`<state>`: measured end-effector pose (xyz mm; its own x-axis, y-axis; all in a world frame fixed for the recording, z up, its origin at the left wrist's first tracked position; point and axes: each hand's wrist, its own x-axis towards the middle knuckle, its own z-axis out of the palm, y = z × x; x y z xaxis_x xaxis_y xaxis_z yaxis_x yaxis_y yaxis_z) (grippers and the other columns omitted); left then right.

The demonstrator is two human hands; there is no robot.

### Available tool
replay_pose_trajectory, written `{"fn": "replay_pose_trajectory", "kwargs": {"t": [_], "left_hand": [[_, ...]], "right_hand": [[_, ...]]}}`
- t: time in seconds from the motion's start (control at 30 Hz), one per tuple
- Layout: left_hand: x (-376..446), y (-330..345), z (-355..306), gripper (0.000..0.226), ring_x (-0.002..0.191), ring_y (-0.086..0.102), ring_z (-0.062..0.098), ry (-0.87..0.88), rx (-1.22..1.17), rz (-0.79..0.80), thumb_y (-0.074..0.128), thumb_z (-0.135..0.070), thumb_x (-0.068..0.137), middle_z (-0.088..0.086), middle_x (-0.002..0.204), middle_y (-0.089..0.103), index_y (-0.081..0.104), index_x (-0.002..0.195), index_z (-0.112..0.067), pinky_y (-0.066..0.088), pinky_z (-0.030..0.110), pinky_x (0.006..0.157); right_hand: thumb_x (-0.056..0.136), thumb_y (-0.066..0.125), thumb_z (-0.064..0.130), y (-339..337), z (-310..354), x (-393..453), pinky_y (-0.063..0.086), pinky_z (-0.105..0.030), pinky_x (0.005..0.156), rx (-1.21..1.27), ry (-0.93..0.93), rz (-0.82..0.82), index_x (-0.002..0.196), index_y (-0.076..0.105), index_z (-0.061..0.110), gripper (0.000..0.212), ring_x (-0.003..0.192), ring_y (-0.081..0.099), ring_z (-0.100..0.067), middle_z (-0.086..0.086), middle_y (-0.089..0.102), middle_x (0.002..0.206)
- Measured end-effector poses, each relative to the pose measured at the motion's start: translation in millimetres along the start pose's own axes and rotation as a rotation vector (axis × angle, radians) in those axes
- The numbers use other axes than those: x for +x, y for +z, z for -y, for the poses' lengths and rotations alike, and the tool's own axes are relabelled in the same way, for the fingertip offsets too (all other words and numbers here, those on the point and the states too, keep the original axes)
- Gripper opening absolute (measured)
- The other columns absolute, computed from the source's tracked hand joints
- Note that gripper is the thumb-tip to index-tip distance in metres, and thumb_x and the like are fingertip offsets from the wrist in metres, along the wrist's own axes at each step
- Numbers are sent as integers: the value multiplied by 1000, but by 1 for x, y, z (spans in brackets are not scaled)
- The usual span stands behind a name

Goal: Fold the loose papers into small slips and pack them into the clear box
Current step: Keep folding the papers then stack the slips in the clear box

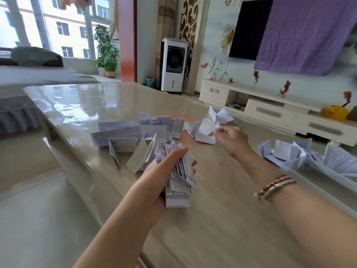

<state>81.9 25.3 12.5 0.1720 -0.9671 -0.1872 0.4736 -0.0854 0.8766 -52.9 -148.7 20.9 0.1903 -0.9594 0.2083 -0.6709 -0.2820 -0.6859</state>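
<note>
Left hand (pixel 160 175): fingers curled round a thick stack of small folded white printed slips (pixel 178 178). Beyond its fingertips, loose folded white papers (pixel 123 134) on the glossy beige table (pixel 77 105). Right hand (pixel 230 139): fingertips pinch a crumpled white sheet (pixel 205 130). Right of that wrist, the clear plastic box (pixel 301 163), slips inside.

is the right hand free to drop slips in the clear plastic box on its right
Probably yes, but not empty: the right hand pinches a white folded paper. The clear plastic box sits open-topped beside that forearm, nothing between them.
</note>
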Motion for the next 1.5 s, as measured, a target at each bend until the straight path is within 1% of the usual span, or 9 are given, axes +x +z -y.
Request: {"fn": "replay_pose_trajectory", "kwargs": {"t": [0.13, 0.5, 0.63, 0.77, 0.93, 1.2, 1.37, 1.43, 1.5], "left_hand": [[3, 2, -2, 79, 55, 68, 16, -27, -43, -7, 71, -41, 46, 10, 83, 75, 53, 117, -11, 52, 23, 47], [-24, 9, 13, 47, 66, 64, 20, -23, -68, 33, 65, -41, 82, 9, 85, 70, 66, 116, -8, 54, 33, 61], [-29, 10, 13, 46, 68, 62, 22, -24, -66, 41, 60, -47, 87, 14, 90, 65, 70, 113, -10, 49, 34, 66], [-33, 8, 10, 41, 63, 63, 20, 10, -95, 50, 58, -45, 88, 11, 81, 67, 72, 105, -11, 52, 29, 57], [-32, 4, 9, 35, 66, 61, 20, 31, -107, 22, 59, -42, 88, 9, 75, 65, 74, 83, -11, 48, 32, 65], [-28, 1, 5, 60, 75, 67, 21, 88, -92, -67, 74, -37, 68, 13, 95, 69, 65, 120, -7, 56, 26, 60], [-21, -5, 7, 48, 75, 70, 16, 102, -191, -94, 70, -22, 77, 10, 103, 73, 60, 122, -10, 59, 27, 65], [-12, -4, 7, 41, 78, 71, 15, 97, -157, -91, 68, -22, 79, 7, 100, 74, 60, 118, -13, 59, 28, 66], [-4, 2, 4, 36, 77, 70, 13, 106, -111, -67, 68, -22, 80, 5, 98, 75, 62, 114, -14, 59, 28, 65]], "right_hand": [[97, 47, 22, 4, -11, 13, 37, -27, 76, 94, 18, 76, 104, 67, 5, 27, 93, 52, -18, -4, 59, 98], [81, 64, -15, -28, 23, -106, 52, -17, 72, 782, -338, 62, 97, 65, 14, 33, 79, 69, -8, 10, 68, 86], [81, 66, -11, -14, 30, -116, 55, -22, 69, 683, -421, 3, 108, 59, 34, 53, 75, 70, -16, -2, 62, 89], [77, 73, -5, -8, 27, -125, 52, -20, 77, 478, -558, -44, 77, 67, 29, 34, 83, 68, -3, 12, 71, 80], [86, 71, 26, -11, 25, -131, 12, -30, 118, 203, -646, 60, 90, 75, 32, 8, 118, 49, 14, 23, 68, 104], [88, 41, 32, -23, 22, -134, -19, -37, 114, 93, -775, 289, 115, 69, 32, 39, 141, 18, 8, 27, 62, 122], [78, 43, 27, -23, 32, -95, 34, -20, 97, 318, -537, 43, 80, 74, 33, 31, 104, 50, 6, 31, 66, 88], [81, 48, 17, -10, 31, -59, 36, -12, 73, 224, -449, -16, 84, 72, 29, 27, 80, 47, 2, 34, 61, 79], [86, 49, 3, 7, 21, -23, 32, -19, 82, -13, -456, -35, 101, 69, 21, 30, 96, 47, -9, 21, 63, 107]]}}
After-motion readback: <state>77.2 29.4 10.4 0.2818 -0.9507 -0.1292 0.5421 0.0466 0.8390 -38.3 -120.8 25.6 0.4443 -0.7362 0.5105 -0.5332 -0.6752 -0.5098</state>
